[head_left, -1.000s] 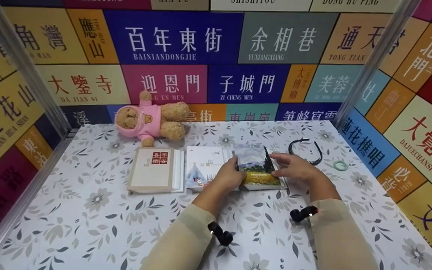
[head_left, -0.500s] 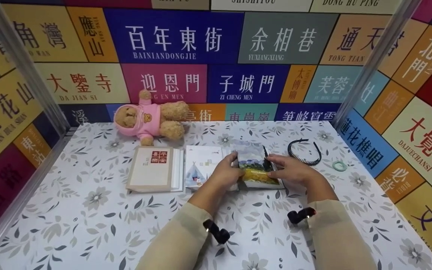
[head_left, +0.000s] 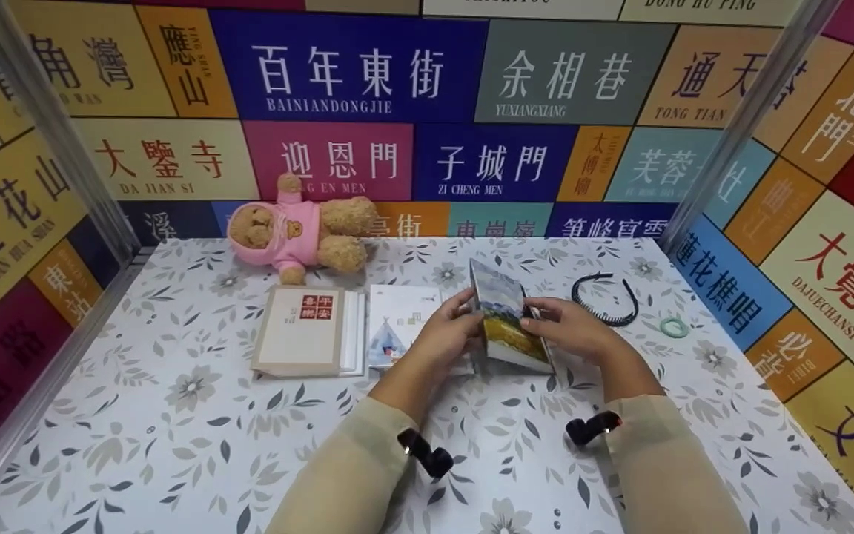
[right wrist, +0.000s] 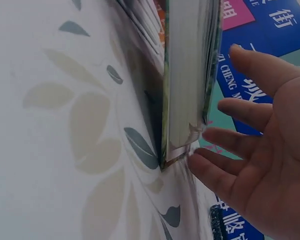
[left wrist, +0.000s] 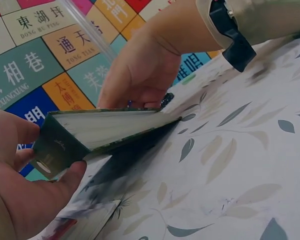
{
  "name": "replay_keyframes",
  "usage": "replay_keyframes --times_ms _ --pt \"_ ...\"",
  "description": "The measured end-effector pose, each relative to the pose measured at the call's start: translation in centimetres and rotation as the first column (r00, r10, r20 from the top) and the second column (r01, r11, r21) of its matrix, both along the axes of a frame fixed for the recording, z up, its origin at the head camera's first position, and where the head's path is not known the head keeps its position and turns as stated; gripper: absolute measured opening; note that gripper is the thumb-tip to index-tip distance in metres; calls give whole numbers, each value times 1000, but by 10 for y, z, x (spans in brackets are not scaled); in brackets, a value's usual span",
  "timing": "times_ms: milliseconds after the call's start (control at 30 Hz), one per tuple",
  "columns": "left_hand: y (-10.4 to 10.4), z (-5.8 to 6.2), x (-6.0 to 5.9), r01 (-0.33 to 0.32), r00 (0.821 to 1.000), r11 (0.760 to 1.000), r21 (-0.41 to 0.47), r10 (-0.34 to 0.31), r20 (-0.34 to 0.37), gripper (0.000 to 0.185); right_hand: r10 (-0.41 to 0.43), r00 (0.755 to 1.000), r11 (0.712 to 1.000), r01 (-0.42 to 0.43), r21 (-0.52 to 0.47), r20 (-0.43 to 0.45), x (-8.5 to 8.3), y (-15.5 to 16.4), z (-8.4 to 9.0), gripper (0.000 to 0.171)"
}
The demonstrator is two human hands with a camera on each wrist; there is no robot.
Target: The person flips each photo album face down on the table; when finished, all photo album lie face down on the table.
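Note:
A thick hardcover book with a landscape painting on its cover (head_left: 501, 297) stands tilted, its left side raised off the table. My left hand (head_left: 443, 332) grips it at the left; in the left wrist view, thumb and fingers hold the dark green spine (left wrist: 61, 145). The book's far lower edge meets the tabletop there. On its right side is my right hand (head_left: 571, 328), which the right wrist view shows with spread fingers (right wrist: 232, 142) by the page edges. Partly hidden behind my left hand lies a white book with a blue tent picture (head_left: 397, 322).
Farther left on the flowered tabletop (head_left: 197, 437) lies a beige book with red squares (head_left: 301, 330). A teddy bear in a pink hoodie (head_left: 297, 233) lies at the back. A black headband (head_left: 605, 300) and a pale green ring (head_left: 673, 327) lie to the right.
The painted book has gone from lying nearly flat to a steep tilt, its left side lifted by my left hand. My right hand stays at its right side.

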State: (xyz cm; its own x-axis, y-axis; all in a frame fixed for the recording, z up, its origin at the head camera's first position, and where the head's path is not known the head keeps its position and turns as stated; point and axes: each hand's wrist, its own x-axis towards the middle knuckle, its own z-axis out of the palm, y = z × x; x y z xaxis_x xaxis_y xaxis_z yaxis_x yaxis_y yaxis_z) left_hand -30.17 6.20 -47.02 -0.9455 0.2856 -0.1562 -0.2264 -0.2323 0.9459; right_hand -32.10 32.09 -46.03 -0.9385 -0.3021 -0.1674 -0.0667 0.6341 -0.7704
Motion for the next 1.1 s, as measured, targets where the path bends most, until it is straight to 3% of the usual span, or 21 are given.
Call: replay_keyframes --times_ms 400,567,767,967,1100 --pt "3 6 -3 12 999 999 32 -13 41 56 -32 991 998 26 -51 -129 6 -33 17 65" --pt "3 12 0 16 1000 999 39 -16 -2 59 -73 992 987 57 -151 -105 13 -47 26 67" --pt "7 20 4 13 995 999 29 -10 -102 64 -91 994 946 69 -317 -55 17 -51 37 73" --pt "9 15 7 60 987 998 -25 -63 -150 68 -123 992 913 115 -392 4 15 -45 35 73" --pt "10 11 8 79 986 996 -32 -83 -144 70 -126 992 901 109 -420 -13 13 -40 30 71"
